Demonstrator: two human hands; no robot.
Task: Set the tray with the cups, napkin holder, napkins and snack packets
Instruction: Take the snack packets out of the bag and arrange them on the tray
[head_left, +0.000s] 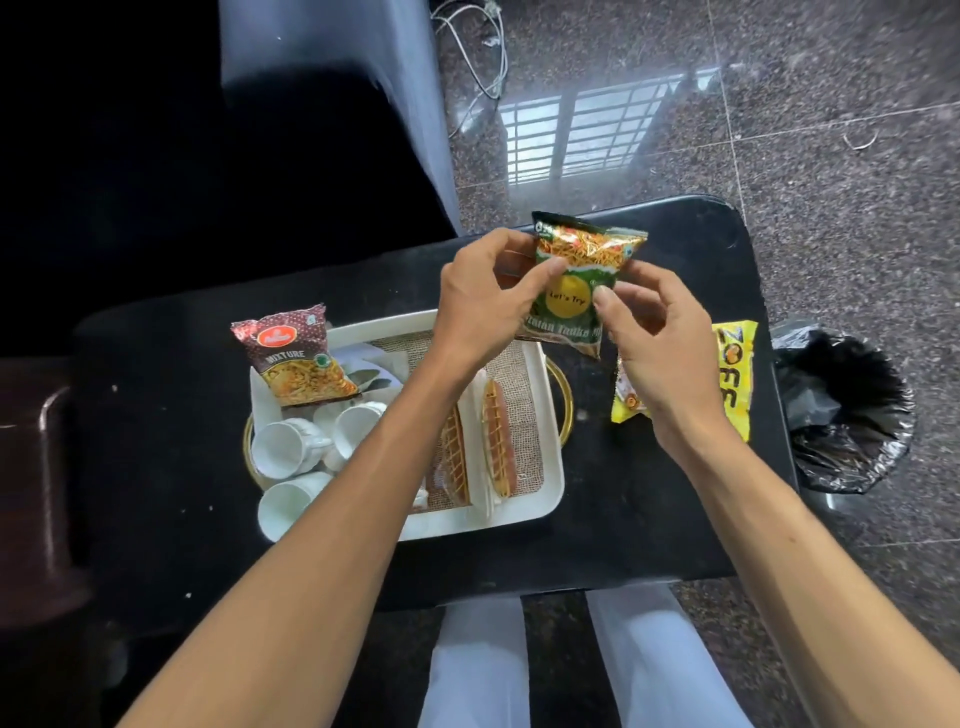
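Green snack packet (576, 283) — pinched by both hands

Place: resembled an office or home room.
Evidence: granite floor (831, 166), black desk (665, 519), lined bin (857, 415), loose cables (485, 57) were noted.

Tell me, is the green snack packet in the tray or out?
Out. The left hand and right hand pinch the green snack packet in the air, not resting in the tray.
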